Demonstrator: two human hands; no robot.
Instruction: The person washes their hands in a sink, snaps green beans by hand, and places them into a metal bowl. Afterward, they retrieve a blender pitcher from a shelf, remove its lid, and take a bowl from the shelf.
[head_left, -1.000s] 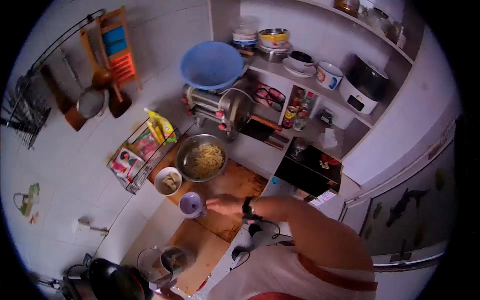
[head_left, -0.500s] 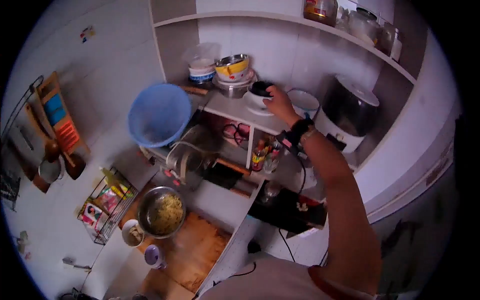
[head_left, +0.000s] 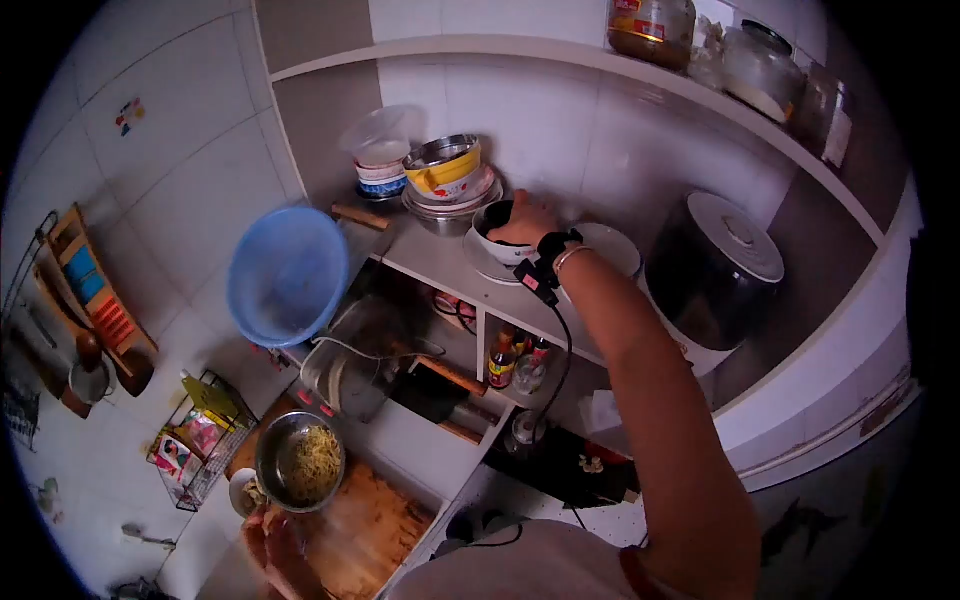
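On the shelf counter, my right hand (head_left: 528,218) reaches into a white bowl (head_left: 505,252), its fingers bent around something black (head_left: 497,215) that looks like a small bowl. The white bowl stands on a plate (head_left: 482,262). At the lower left, my left hand (head_left: 275,548) is beside a small white bowl (head_left: 242,492) with pale food in it. Its fingers look curled, but what they hold, if anything, is hidden. A steel bowl (head_left: 265,455) of yellow shredded food sits just above that hand, on a wooden board (head_left: 375,515).
Stacked bowls (head_left: 440,175) stand left of my right hand, a rice cooker (head_left: 715,270) to its right. A blue basin (head_left: 285,275) is further left. Sauce bottles (head_left: 502,358) fill a cubby below. Jars (head_left: 760,70) line the upper shelf. A cable hangs from my right wrist.
My right hand has lowered the black thing into the white bowl. My left hand has come into view at the lower left, where a purple cup showed before. The view has shifted slightly.
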